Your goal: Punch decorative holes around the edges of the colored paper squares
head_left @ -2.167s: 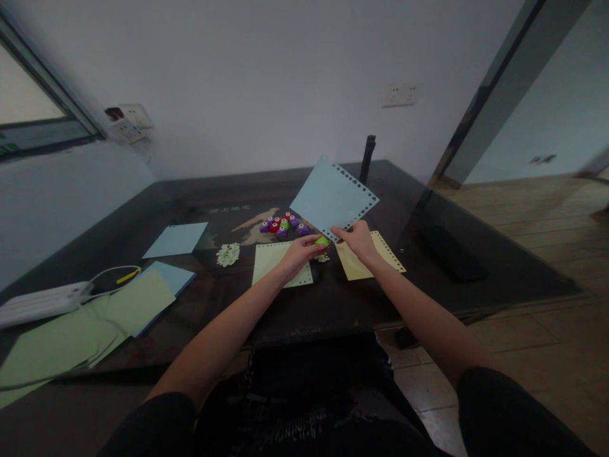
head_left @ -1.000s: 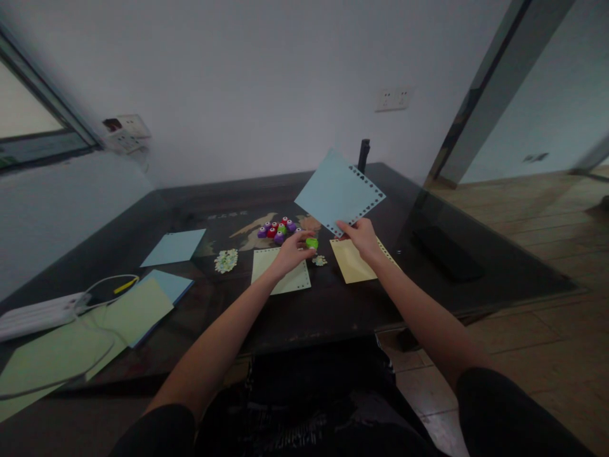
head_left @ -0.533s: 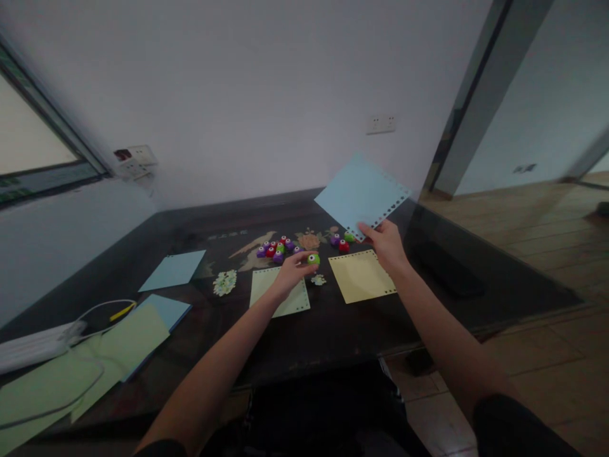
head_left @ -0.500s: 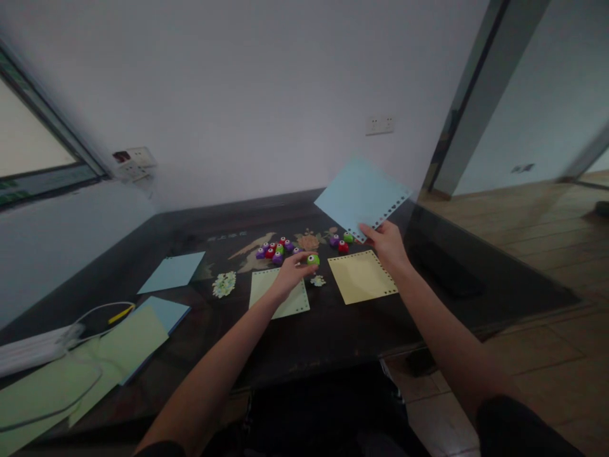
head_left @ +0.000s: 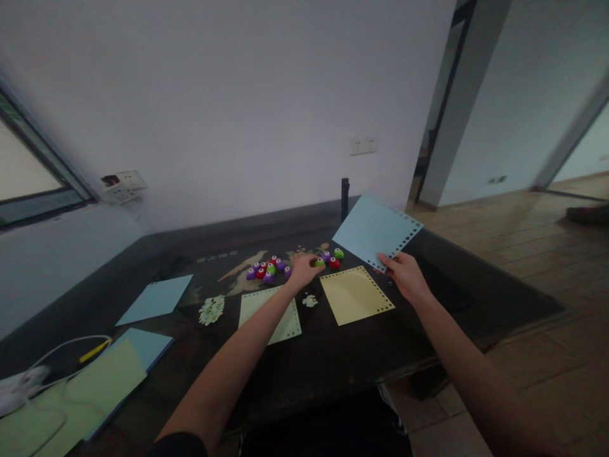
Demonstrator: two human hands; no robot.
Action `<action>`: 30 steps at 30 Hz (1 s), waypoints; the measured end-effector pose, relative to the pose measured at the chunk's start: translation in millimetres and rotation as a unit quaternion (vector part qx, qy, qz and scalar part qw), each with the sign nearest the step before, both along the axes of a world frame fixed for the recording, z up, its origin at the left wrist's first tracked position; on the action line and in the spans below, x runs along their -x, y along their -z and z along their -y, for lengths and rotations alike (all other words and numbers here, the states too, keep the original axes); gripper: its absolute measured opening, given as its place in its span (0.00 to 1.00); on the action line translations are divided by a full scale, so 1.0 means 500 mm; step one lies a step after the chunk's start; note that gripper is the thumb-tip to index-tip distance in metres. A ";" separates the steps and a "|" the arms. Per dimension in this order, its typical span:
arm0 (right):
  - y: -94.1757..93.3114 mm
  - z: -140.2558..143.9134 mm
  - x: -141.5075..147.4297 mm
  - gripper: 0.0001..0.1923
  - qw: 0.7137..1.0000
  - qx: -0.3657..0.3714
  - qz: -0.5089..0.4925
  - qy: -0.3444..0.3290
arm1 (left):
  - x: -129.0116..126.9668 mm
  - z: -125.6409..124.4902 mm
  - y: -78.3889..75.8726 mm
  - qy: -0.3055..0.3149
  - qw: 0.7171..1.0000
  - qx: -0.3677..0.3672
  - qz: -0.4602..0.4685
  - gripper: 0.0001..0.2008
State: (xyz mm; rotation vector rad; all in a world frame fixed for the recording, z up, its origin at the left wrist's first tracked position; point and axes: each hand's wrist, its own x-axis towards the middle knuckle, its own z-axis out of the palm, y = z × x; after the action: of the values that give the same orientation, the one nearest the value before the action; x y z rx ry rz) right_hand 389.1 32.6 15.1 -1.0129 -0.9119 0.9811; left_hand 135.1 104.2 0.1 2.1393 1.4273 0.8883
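Note:
My right hand (head_left: 406,276) pinches a light blue sheet of paper (head_left: 375,230) by its near corner, holding it tilted above the table. Holes run along two of the sheet's edges. At the table's middle, my left hand (head_left: 304,271) has its fingers closed on a green craft punch (head_left: 320,262), beside a small group of punches with a red punch (head_left: 334,263) among them. Left of that hand lies a larger cluster of purple, red and green punches (head_left: 266,270). A pale green sheet (head_left: 280,317) and a yellow sheet (head_left: 356,295), both with punched edges, lie in front.
Two piles of paper cutouts, a larger one (head_left: 212,310) and a smaller one (head_left: 309,300), rest on the dark table. More blue paper (head_left: 157,299), green sheets (head_left: 104,381) and a white cable are at left. A black upright object (head_left: 345,198) stands behind the held sheet.
My left hand has carried the green punch rightward to the small group. My right hand has lowered the blue sheet slightly. The view has shifted, and a black upright object now shows.

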 end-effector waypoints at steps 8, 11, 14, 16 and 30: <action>0.010 0.010 -0.003 0.22 1.000 0.006 0.019 0.007 | -0.049 -0.035 0.028 -0.024 0.998 0.012 -0.050 0.13; 0.003 0.013 0.000 0.22 1.000 0.000 0.021 0.003 | -0.057 -0.042 0.025 -0.026 0.998 0.013 -0.056 0.12; -0.002 0.016 0.001 0.23 1.000 0.003 0.015 0.003 | -0.062 -0.050 0.017 -0.030 0.997 0.012 -0.064 0.10; -0.004 0.017 0.000 0.23 1.000 0.006 0.006 0.004 | -0.063 -0.054 0.014 -0.036 0.997 0.007 -0.066 0.09; 0.008 0.019 0.003 0.19 0.996 0.034 0.048 -0.072 | -0.025 0.005 -0.029 0.013 0.986 -0.032 0.162 0.12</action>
State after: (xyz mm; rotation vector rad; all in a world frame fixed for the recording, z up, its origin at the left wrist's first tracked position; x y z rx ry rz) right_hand 387.5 23.3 11.3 -1.0710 -1.0478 1.0981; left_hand 147.5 101.5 14.6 1.9413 1.2183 1.2235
